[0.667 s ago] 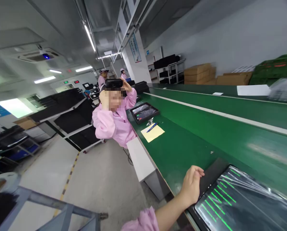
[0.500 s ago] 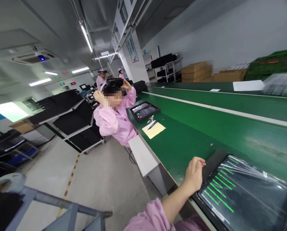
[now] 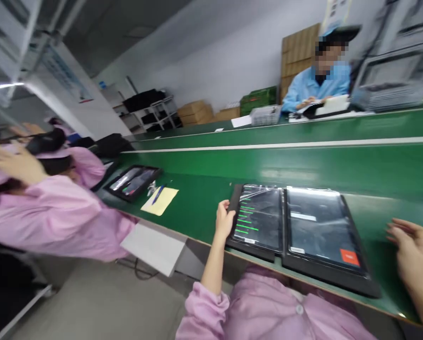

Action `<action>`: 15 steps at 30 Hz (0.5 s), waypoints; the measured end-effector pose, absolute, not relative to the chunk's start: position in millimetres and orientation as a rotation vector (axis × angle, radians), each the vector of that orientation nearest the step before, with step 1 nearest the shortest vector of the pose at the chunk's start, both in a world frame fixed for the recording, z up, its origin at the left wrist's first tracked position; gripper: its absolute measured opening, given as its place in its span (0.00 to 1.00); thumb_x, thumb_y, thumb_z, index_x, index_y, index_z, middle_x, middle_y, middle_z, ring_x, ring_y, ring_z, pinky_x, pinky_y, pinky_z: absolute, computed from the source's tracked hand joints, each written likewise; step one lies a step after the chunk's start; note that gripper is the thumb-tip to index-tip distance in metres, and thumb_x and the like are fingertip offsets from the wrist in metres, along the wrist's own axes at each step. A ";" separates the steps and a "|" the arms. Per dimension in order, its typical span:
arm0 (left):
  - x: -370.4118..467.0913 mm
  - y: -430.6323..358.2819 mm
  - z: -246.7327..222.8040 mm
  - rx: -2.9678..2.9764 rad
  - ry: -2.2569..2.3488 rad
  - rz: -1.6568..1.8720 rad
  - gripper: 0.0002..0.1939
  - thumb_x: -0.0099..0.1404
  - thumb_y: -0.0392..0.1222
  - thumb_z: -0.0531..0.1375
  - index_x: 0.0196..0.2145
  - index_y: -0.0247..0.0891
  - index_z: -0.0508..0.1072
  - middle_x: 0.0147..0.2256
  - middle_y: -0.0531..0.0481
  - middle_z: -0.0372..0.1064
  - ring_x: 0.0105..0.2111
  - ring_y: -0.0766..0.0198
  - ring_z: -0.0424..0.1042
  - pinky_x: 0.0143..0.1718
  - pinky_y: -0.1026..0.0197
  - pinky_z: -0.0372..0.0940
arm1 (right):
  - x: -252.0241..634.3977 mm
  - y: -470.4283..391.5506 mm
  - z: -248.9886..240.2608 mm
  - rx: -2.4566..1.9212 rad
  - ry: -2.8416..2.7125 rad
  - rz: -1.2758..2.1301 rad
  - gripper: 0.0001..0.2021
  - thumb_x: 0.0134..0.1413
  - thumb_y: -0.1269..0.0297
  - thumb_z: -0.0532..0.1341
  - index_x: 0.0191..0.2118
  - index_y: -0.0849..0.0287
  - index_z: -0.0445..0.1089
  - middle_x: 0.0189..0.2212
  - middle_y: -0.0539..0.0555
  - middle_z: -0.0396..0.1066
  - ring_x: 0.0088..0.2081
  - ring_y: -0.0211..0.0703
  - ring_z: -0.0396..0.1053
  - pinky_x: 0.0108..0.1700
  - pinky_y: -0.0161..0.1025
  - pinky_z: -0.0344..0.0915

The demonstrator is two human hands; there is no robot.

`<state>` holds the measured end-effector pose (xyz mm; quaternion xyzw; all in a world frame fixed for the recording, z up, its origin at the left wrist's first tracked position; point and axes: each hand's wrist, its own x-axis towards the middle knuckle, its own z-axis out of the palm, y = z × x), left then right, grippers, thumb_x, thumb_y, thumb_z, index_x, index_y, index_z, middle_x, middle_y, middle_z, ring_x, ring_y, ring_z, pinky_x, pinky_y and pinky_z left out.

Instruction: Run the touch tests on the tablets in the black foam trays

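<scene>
My left hand [image 3: 224, 221] is closed on the left edge of a black tray [image 3: 235, 200]. In that tray lies a tablet with a dark screen [image 3: 264, 219] and green lines of text, under clear film. Directly to its right, a second tablet [image 3: 317, 231] with a red square in its screen corner rests in another black tray [image 3: 332, 274]. Off to the right of both trays, my right hand [image 3: 415, 257] hovers over the green table with fingers loosely bent and apart, holding nothing.
A co-worker in pink [image 3: 55, 203] sits at left with raised hands. Near them are another tray with devices [image 3: 133, 182], a yellow paper [image 3: 164, 200] and a blue pen [image 3: 158, 194]. Across the table [image 3: 197, 163], a person in blue [image 3: 317, 85] works beside wire baskets [image 3: 388, 97].
My view has swung to the right, bringing the second tablet, my right hand and the person in blue into sight. My left hand remains at the first tray's edge.
</scene>
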<state>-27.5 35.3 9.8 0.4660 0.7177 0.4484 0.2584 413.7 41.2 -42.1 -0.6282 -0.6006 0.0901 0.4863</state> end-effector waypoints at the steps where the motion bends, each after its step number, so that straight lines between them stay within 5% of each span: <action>1: -29.1 37.0 11.0 1.285 1.938 1.186 0.23 0.59 0.34 0.57 0.53 0.38 0.63 0.58 0.40 0.66 0.60 0.54 0.65 0.66 0.50 0.56 | 417.3 39.5 -41.4 -1.523 -1.355 0.287 0.21 0.75 0.52 0.49 0.60 0.61 0.65 0.43 0.67 0.69 0.40 0.56 0.73 0.39 0.48 0.72; 8: -28.4 32.8 17.7 1.371 1.966 1.060 0.28 0.59 0.36 0.58 0.57 0.40 0.61 0.62 0.41 0.63 0.64 0.51 0.61 0.67 0.48 0.55 | 397.5 16.7 -16.6 -1.375 -1.679 0.273 0.19 0.73 0.52 0.49 0.55 0.55 0.71 0.49 0.64 0.68 0.52 0.60 0.68 0.53 0.53 0.64; 15: -25.7 32.4 22.4 1.395 2.055 0.945 0.25 0.64 0.42 0.56 0.58 0.39 0.59 0.65 0.38 0.60 0.66 0.48 0.58 0.67 0.47 0.54 | 337.5 13.2 17.2 -1.442 -2.236 -0.199 0.23 0.72 0.50 0.47 0.61 0.43 0.73 0.63 0.61 0.55 0.58 0.68 0.56 0.56 0.68 0.58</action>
